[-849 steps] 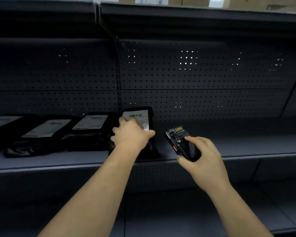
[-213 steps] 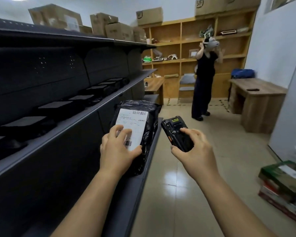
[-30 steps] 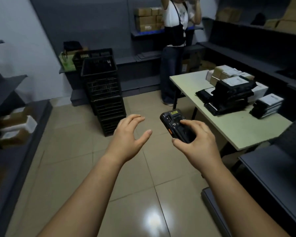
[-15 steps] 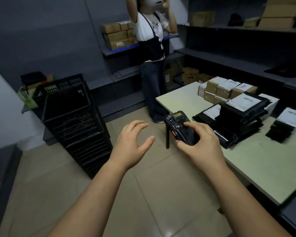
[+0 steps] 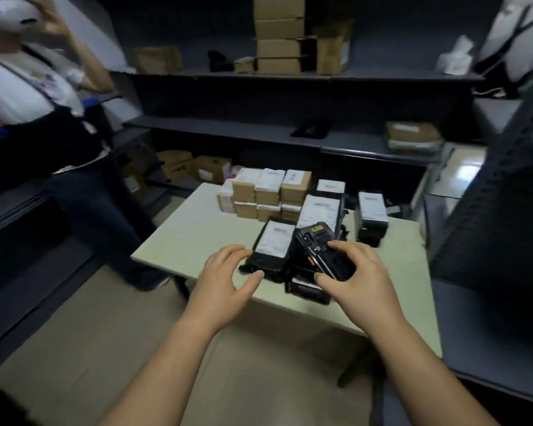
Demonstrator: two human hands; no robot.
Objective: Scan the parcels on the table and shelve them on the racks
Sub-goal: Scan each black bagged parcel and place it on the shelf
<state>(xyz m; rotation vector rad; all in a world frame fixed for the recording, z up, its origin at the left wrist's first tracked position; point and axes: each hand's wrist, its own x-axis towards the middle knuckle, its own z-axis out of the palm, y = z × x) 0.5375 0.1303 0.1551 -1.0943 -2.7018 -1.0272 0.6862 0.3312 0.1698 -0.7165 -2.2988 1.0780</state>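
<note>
The left grip point(image 5: 225, 281) is a bare hand with its fingers spread and a little bent, and it holds nothing. It hangs over the near edge of the table point(image 5: 194, 232), just beside a flat black parcel point(image 5: 273, 245) with a white label on top. I cannot tell if the fingertips touch that parcel. The right grip point(image 5: 362, 282) is the other bare hand. Its fingers and thumb are wrapped round a black scanner point(image 5: 322, 252), which it holds tilted over the black parcels.

More parcels lie on the pale green table. A taller pile of black parcels point(image 5: 319, 209) sits behind the scanner, and one more black pile point(image 5: 371, 213) stands to the right. At the far end small brown boxes point(image 5: 271, 195) with white labels are packed close together in two layers.

A person point(image 5: 43, 118) in a white top stands to the left of the table with one arm up. Behind the table are dark racks point(image 5: 228, 126). Brown cardboard boxes point(image 5: 279, 35) are piled on the top shelf.
</note>
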